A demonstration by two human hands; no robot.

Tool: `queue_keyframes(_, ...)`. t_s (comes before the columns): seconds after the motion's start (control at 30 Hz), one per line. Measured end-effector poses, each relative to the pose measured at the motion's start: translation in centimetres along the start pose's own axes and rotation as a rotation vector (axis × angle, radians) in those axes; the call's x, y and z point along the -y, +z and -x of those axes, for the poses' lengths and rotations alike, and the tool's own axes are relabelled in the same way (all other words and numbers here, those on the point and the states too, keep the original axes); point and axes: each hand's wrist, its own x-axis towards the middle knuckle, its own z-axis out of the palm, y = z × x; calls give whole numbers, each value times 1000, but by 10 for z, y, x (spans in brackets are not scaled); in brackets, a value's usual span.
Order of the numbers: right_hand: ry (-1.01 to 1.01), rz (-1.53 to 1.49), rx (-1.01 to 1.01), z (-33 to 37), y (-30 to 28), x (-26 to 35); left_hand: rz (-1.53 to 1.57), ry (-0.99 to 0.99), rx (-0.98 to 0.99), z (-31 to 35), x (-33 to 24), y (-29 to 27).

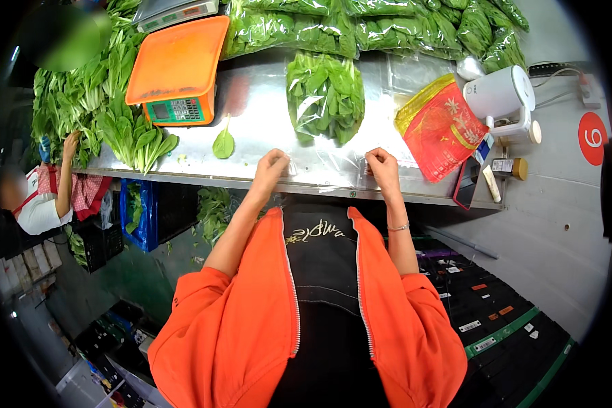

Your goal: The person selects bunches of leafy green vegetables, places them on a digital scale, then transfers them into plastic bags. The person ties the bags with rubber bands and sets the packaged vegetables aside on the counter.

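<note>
A clear plastic bag of leafy greens (325, 95) lies flat on the metal table in front of me, its open end toward my body. My left hand (272, 167) pinches the left corner of that end, and my right hand (383, 168) pinches the right corner. Between them the clear film is stretched near the table's front edge. The greens sit in the far part of the bag. To the left of the bag, a single loose leaf (224, 143) rests on the metal.
An orange scale (177, 64) stands left, beside heaped loose greens (81, 102). Filled bags (292, 30) line the back. At right are a red mesh bag (445, 129), white kettle (500, 95) and phone (466, 182). A co-worker (44, 204) reaches into the greens at far left.
</note>
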Motion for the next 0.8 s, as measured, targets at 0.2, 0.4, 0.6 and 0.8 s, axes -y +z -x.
queue_keyframes(0.2,-13,-79,-51,-6,-6,-13,-95,-110,-76,8,-26,3)
queue_keyframes(0.4,-105,34,-44,-11,-7,6,134,-144,186,3,-36,9)
queue_keyframes(0.6,-296,-586,181,73,-40,173,391,272,395,67,-153,20)
queue_keyframes(0.8,-136,-809,-40,35,-26,183,532,223,407,31,-159,18)
